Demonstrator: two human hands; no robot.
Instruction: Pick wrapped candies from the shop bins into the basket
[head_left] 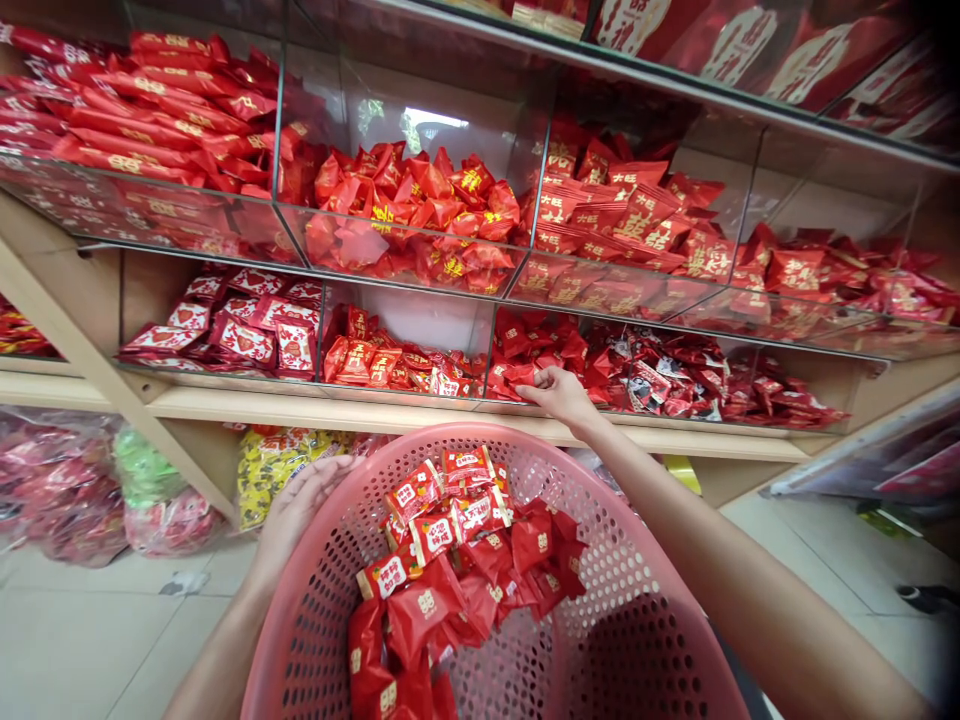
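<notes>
Your left hand [300, 497] lay half-curled at the pink basket [304, 600], grip unclear. Your right hand [561, 398] nearly pinched shut at red packets [514, 335] in their shelf [240, 403] bin, hold unclear; light pinch, steady basket suited best.

And here's your pink perforated basket [319, 570] at six o'clock, mouth open towards you; inside, red-and-white labelled packets [435, 537] cluster around eleven, glossy red packets [426, 605] with gold emblems sprawl down to seven, and loose red packets [559, 345] lie heaped beyond the rim, just past twelve.
</notes>
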